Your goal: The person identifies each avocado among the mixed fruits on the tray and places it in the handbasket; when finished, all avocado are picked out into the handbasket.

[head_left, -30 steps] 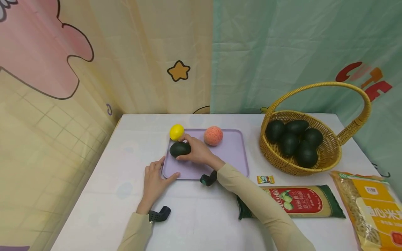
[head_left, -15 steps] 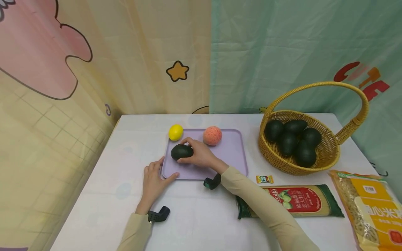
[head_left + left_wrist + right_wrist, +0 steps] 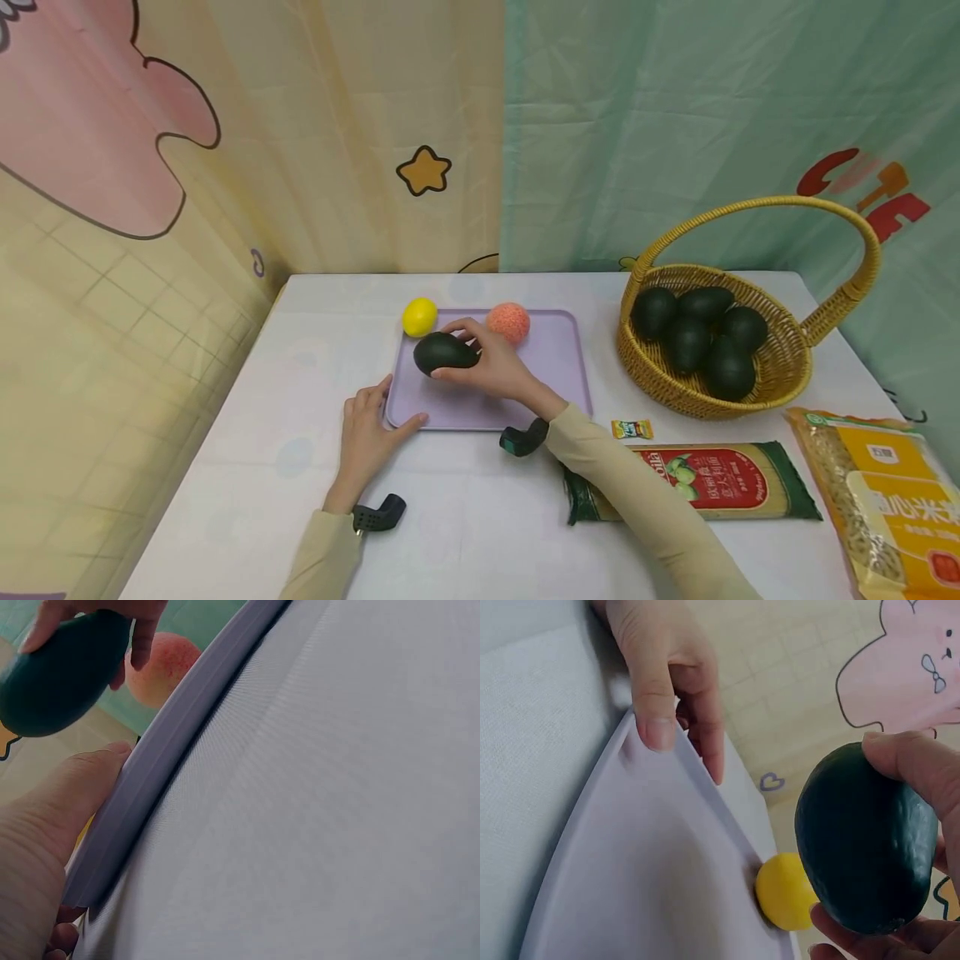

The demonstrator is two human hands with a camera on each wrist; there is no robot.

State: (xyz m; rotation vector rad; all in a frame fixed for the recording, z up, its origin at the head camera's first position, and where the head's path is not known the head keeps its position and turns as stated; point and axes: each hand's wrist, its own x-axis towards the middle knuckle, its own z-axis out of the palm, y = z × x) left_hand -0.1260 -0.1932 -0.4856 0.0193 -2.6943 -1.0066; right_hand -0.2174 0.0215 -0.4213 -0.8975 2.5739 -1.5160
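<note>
My right hand (image 3: 498,367) grips a dark green avocado (image 3: 444,354) by its right end, thumb and fingers around it. The avocado hangs above the lilac tray (image 3: 558,392), apart from the tray floor in the right wrist view (image 3: 866,840). My left hand (image 3: 369,437) holds the tray's near left corner; its thumb (image 3: 82,776) lies at the rim, and other fingers are on the outer side. A yellow lemon (image 3: 419,317) sits at the far left corner of the tray. Behind my right hand, a pink-orange peach (image 3: 509,322) rests near the tray's far edge.
A wicker basket (image 3: 791,379) with a tall handle holds several avocados (image 3: 686,342) at the right. Before it lie a small snack packet (image 3: 632,429), a pack of pasta (image 3: 720,479) partly under my right forearm, and a yellow bag of grain (image 3: 892,500).
My right hand has lifted the avocado off the tray and carried it slightly to the right. My left hand stays at the tray corner.
</note>
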